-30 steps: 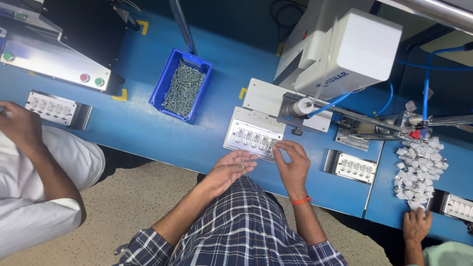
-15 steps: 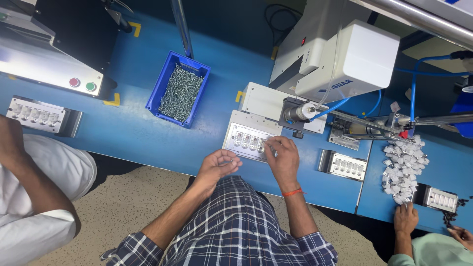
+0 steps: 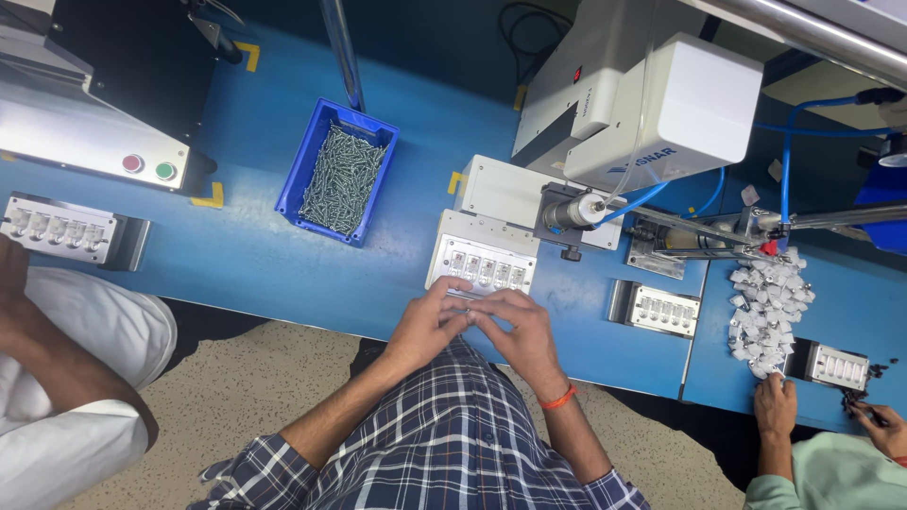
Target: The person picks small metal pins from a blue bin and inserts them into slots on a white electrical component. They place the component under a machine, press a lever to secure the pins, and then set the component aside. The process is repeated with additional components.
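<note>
A white fixture block (image 3: 482, 257) with a row of small sockets lies on the blue bench in front of me. My left hand (image 3: 427, 328) and my right hand (image 3: 518, 332), which has an orange band at the wrist, meet at the fixture's near edge. Their fingertips are bunched together and touch the edge. Whatever is between the fingers is hidden. A grey cylinder tool head (image 3: 570, 213) of the white machine (image 3: 661, 109) hangs just beyond the fixture.
A blue bin of screws (image 3: 338, 175) stands left of the fixture. Similar fixtures lie at right (image 3: 661, 310) and far left (image 3: 61, 229). A pile of small white parts (image 3: 767, 302) sits by a co-worker's hands (image 3: 777, 404). Another person's arm (image 3: 38, 359) is at left.
My left hand has come up from the bench edge to join my right hand. My right hand has drawn back from the fixture's top to its near edge.
</note>
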The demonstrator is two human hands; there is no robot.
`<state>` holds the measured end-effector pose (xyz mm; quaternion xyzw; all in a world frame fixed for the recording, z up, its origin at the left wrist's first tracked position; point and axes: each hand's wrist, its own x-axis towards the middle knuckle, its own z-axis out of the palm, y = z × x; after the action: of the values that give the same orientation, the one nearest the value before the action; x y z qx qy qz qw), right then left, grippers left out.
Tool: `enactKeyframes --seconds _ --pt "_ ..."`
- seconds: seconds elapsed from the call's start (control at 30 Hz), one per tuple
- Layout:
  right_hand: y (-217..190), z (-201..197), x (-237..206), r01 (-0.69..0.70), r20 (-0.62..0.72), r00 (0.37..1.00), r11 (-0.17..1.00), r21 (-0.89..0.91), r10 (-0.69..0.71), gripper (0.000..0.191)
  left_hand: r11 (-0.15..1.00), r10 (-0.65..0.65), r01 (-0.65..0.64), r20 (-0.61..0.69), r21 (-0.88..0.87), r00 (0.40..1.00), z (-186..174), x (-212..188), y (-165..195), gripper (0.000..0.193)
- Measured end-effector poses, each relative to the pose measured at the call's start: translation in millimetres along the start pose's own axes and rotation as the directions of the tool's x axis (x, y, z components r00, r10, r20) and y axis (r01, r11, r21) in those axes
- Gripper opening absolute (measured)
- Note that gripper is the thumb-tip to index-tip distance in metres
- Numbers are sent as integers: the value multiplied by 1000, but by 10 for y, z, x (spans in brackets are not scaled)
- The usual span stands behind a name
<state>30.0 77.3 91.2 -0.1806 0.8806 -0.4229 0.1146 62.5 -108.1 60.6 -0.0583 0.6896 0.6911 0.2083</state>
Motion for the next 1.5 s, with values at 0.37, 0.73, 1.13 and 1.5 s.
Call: enactKeyframes --seconds 0.37,0.73,1.13,1.5 --pt "127 15 -7 -104 79 992 993 53 99 14 953 -86 89 22 -288 996 11 133 -274 30" --pt "351 50 226 -13 -272 960 953 -303 -73 9 873 -204 93 -184 -480 962 -126 202 -392 35" --pt "317 -5 461 -63 -146 989 881 -468 -6 12 999 25 -30 -177 -24 984 -64 186 -272 38" --pt "139 7 229 -22 -71 997 1000 -7 21 16 992 118 -117 -16 52 993 -56 246 -61 45"
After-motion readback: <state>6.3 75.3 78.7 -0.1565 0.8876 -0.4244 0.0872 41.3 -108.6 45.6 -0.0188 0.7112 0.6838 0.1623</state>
